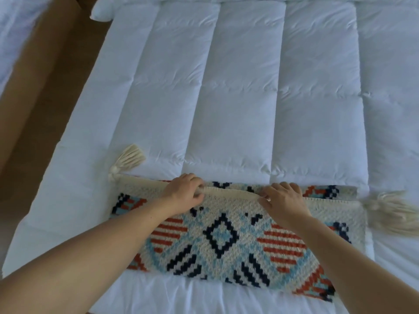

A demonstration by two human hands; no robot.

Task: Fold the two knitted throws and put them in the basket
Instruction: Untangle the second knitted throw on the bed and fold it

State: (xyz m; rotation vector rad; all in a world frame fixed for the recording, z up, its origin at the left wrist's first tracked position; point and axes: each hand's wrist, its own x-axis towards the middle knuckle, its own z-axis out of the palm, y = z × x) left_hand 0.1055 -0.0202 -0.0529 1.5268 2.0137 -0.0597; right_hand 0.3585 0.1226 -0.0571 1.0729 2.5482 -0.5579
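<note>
Head view, looking down over both bare forearms: a cream knitted throw (223,236), patterned with navy diamonds, stepped navy bars, light-blue patches and orange-red stripes, lies folded into a long band across the near part of a bed. It rests on a white quilted duvet (244,87) stitched into broad padded panels, and runs from left to right with its right end angled slightly nearer the camera.

The left hand (184,192) is at the far edge of the band, left of its middle. Its fingers (192,180) are curled over the plain cream border and hold it, lifting a small ridge of knit. The right hand (283,200) is just beside it to the right, on the same edge. Its fingers (288,186) are bent over the border and its thumb lies along the fold towards the other hand, so it too grips the knit. Beyond the gripped border a lower layer of the patterned knit shows.

A cream yarn tassel (131,156) fans out on the duvet at the far left corner of the band, and a second cream tassel (390,211) spreads off its right end. A white pillow corner (99,10) shows at the top left of the bed. Brown floor (45,87) runs along the bed's left side.
</note>
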